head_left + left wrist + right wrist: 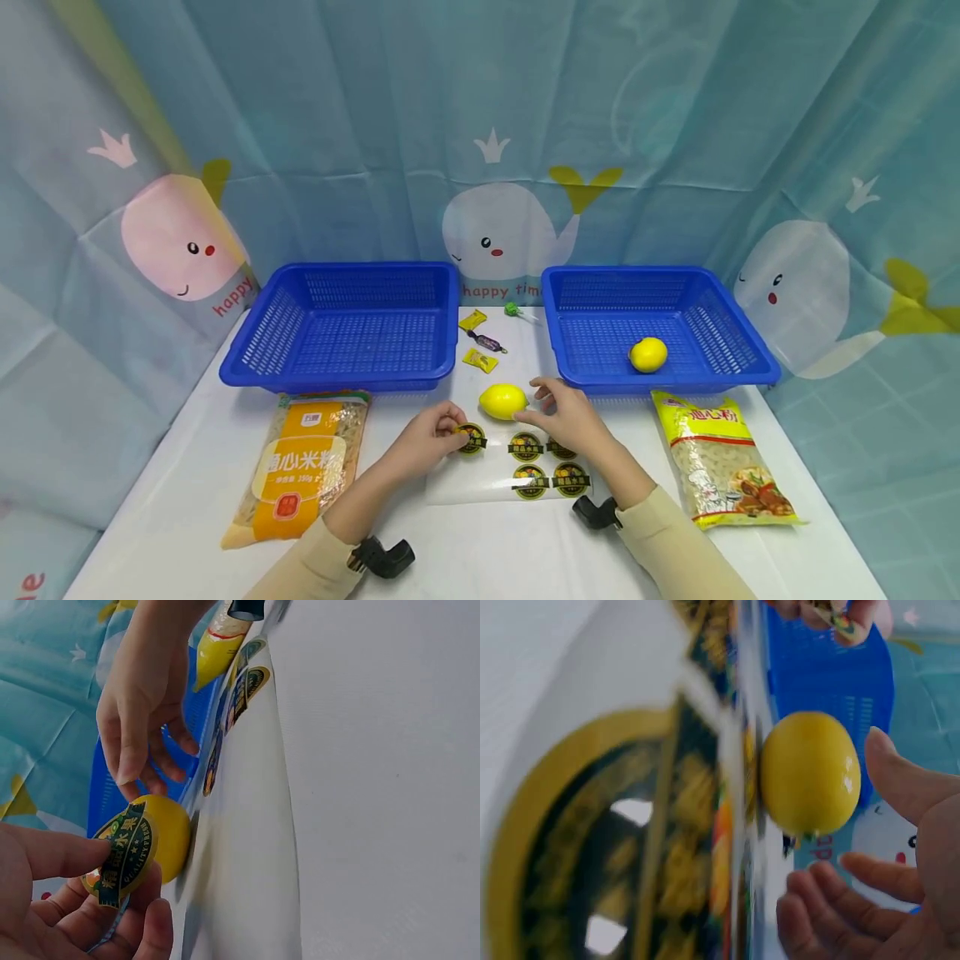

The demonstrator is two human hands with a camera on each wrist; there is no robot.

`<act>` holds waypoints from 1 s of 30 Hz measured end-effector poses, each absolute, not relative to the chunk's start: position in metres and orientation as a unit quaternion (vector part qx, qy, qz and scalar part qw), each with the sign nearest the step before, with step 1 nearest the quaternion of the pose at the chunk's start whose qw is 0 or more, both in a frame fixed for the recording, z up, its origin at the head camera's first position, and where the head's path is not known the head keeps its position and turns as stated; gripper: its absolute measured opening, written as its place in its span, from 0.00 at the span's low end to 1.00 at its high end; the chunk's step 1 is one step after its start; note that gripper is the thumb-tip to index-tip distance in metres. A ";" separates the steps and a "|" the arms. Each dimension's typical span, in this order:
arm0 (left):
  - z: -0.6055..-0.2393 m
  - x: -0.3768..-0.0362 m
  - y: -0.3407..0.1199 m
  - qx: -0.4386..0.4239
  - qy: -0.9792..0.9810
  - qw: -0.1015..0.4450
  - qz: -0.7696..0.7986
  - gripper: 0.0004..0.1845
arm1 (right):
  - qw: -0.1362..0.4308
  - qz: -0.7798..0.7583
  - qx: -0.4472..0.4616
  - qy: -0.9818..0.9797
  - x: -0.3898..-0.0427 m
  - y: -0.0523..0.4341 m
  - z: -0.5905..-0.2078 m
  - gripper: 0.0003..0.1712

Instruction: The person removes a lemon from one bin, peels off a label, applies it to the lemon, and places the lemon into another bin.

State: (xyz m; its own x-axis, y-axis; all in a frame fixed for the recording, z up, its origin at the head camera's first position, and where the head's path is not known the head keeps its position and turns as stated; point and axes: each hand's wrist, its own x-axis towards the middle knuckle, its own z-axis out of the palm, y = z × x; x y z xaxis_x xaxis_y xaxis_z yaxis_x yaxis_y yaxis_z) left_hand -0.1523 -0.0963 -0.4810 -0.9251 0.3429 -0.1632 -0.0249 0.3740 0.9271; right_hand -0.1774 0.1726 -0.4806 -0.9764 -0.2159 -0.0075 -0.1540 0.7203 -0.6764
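A round sticker [471, 438] is pinched between the thumb and fingertips of the left hand [431, 435]. It is thin and bendy, black and green with a yellow middle, and it curls a little. The hand holds it only by its edge, likely so the sticky side does not catch on the fingers. It sits just above the table, right by the lemon [503, 401].

The lemon lies on the white table [187, 467] between the two hands. It is smooth, shiny and egg-shaped. The right hand [564, 414] is beside it with fingers loosely spread. It holds nothing, and its fingertips are very near the lemon, maybe just touching, as if to stop it rolling.

Under the right hand lies a clear, shiny sheet [480, 487] with more round stickers [549, 468] stuck flat on it.

Behind are two blue plastic baskets full of little holes. The left basket [345, 325] has nothing that I can see in it. The right basket [652, 325] has a second lemon [648, 354] inside. Small wrapped candies [481, 340] lie between the baskets.

A crinkly orange bag [300, 462] of noodles lies flat on the left, and a yellow bag [716, 458] on the right. A soft blue cloth with whales [510, 225] hangs behind.
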 end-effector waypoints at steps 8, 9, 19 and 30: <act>-0.476 -0.152 -0.098 0.079 0.809 0.163 0.559 0.09 | 0.103 -0.363 -0.071 0.923 -0.193 0.160 -0.489 0.43; -0.475 -0.152 -0.098 0.075 0.809 0.163 0.560 0.09 | 0.103 -0.362 -0.073 0.924 -0.195 0.158 -0.489 0.41; -0.472 -0.156 -0.098 0.085 0.804 0.149 0.569 0.11 | 0.081 -0.458 -0.052 0.884 -0.192 0.154 -0.486 0.34; -0.461 -0.155 -0.095 0.096 0.811 0.134 0.562 0.12 | 0.123 -0.639 -0.045 0.758 -0.185 0.154 -0.481 0.30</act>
